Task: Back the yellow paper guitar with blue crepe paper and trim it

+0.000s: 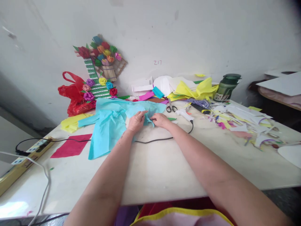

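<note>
Blue paper (107, 128) lay crumpled on table (162, 172), near scissors (171, 108). Left hand (137, 121) rested on paper, could not tell grip's opening; right hand's (160, 120) grip pinched edge closed.

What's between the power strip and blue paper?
Head view: the red sheet, black cord across it, lies between power strip and blue paper; yellow paper sits farther back.

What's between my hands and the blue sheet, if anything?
Nothing visible: your left hand rests on the blue sheet, and your right hand touches its crumpled edge. The black cord runs on the near side of both hands, not in between.
</note>
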Motion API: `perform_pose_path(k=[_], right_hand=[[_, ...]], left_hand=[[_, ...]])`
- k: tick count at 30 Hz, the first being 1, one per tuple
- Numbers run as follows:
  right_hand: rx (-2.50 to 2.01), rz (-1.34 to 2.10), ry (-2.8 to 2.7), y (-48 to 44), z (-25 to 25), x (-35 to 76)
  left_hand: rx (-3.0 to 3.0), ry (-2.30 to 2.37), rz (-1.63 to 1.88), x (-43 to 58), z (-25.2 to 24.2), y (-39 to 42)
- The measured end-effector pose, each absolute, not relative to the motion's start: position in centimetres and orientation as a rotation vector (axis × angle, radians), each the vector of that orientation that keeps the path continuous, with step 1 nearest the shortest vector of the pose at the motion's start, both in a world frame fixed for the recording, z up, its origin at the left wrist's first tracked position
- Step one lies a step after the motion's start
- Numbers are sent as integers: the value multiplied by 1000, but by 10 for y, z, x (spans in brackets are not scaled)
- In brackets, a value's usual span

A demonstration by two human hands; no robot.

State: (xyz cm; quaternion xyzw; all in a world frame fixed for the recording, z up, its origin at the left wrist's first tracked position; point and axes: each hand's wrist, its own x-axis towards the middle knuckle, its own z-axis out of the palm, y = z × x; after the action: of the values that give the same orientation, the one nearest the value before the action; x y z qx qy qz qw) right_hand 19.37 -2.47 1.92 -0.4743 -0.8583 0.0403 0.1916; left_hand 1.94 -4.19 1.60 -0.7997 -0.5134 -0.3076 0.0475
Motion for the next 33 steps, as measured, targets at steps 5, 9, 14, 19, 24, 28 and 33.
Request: perform_pose_path(k=[5,9,14,19,24,28,33], right_hand=[[-1296,40,-2530,-28,21,196],[-1262,3,-2560,-27,19,197],[-1216,48,-2454,-31,24,196],[-1039,-217,-2417,-43,30,194],[-995,-420,-2544,-43,28,190],[-981,-460,-2541,-39,24,189],[-935,-421,-2556,-42,27,188]], left_hand=[[-2506,-1503,-725,20,13,-40],[-2546,-1478,-825,19,11,-37],[-2573,-1428,-953,19,10,-34],[-2587,-1408,-1098,16,6,-27],[-2613,-1382,-1196,12,4,-23],[-2620,-1371,-1167,12,4,-23],[-2645,-1338,-1111,12,4,-22]])
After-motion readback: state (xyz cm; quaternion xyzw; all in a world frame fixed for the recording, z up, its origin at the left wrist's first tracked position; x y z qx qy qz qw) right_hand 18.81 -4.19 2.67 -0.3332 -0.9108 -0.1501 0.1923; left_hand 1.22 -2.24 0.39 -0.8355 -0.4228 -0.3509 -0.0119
